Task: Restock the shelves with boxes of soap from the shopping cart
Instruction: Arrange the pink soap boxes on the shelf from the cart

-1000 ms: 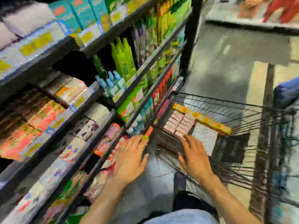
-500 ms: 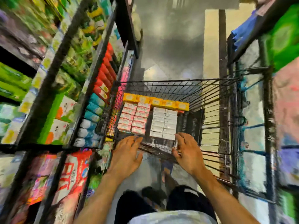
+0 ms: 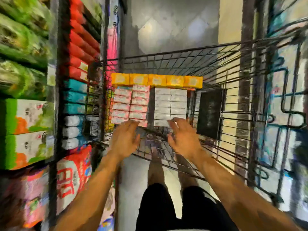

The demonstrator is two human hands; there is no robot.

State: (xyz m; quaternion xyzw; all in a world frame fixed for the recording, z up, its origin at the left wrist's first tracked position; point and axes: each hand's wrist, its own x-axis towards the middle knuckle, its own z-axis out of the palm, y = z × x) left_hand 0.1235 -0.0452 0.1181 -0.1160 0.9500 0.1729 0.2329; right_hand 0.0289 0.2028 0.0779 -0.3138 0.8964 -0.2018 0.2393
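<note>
Both hands, left hand and right hand, had lifted off the shopping cart rim (fingers spread, empty), reaching toward its soap boxes, so a pick looked imminent.

Person's got bare forearms, no sleeves, no watch or rings on the left hand or right hand. Black shorts, bit of pale shirt hem.
</note>
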